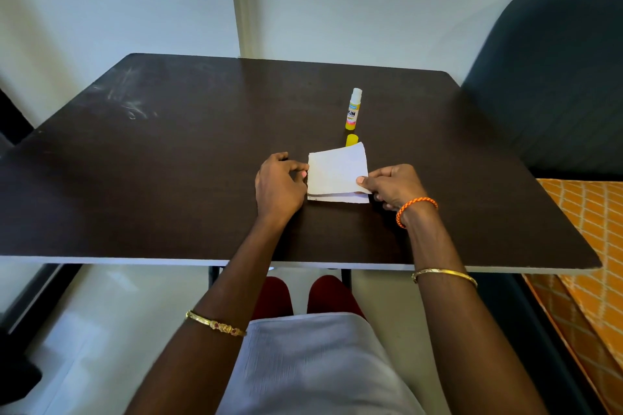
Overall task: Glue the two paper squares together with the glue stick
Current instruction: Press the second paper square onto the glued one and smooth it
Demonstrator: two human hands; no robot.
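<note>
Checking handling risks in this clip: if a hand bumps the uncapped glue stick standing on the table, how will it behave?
The glue stick stands upright, tall and narrow, so a bump would likely tip it. Being round, it would probably roll across the smooth table. Its cap is off, so the exposed tip might smear.

Matt dark-brown wooden table (168, 178), scuffed far-left; matt white paper squares (333, 172); glossy yellow plastic glue stick (353, 109).

A room in a home, it seems: dark table (168, 145), padded chair (556, 77), orange patterned bedding (590, 246) beside it
</note>
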